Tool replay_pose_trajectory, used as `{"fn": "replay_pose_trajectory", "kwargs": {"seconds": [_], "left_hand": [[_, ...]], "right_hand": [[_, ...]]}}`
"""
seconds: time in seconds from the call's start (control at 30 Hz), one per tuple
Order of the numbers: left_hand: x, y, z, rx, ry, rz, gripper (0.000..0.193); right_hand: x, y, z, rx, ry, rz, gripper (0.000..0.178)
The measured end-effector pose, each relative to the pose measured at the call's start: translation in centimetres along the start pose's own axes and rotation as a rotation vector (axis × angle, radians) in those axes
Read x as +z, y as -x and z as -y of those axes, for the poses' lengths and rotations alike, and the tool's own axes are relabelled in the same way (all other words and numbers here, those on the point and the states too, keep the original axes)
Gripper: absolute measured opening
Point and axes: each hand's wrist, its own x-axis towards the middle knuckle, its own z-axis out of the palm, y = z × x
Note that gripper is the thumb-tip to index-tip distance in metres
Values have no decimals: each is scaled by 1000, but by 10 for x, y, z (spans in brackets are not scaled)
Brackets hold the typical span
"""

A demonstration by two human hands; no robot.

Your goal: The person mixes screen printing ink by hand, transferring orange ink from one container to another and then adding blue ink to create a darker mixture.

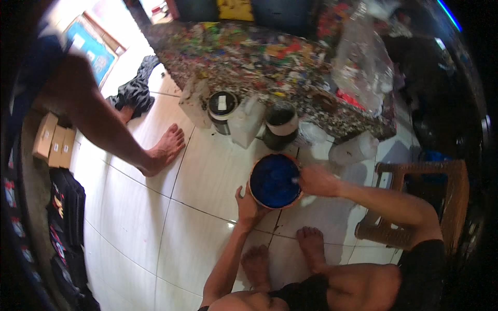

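Note:
A round tub [251, 187] with an orange-brown rim stands on the tiled floor in front of me. Thick, dark blue paste [274, 179], like paint or ink, fills what I see of it. My left hand [250, 208] cups the tub's near left side, thumb raised and fingers partly under the wall. At the right rim, my right hand [319, 181] is closed and smeared by motion. A small pale tip shows beside its fingers over the blue paste; what it belongs to is hidden.
Beyond the tub stand a black-lidded container [222, 106], a white jug [246, 124], a dark jar [280, 127] and a translucent bottle [354, 149]. Behind them is a paint-spattered bench [249, 62]. Another person's foot [165, 150] rests at left; a brown stool [384, 233] stands at right.

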Motion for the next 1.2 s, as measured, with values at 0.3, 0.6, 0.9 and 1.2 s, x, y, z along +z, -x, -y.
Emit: {"fn": "replay_pose_trajectory", "kwargs": {"seconds": [0.3, 0.6, 0.9, 1.2], "left_hand": [[-3, -2, -9, -25, 4, 40, 97], [7, -5, -35, -87, -35, -58, 101], [7, -4, -21, -188, 47, 42, 111], [-5, -12, -18, -162, 32, 59, 116]], "right_hand": [[10, -4, 1, -287, 258, -138, 14], [-14, -13, -5, -121, 196, -132, 14], [-48, -32, 52, -448, 469, -316, 10], [-42, -35, 57, -614, 539, -432, 11]]}}
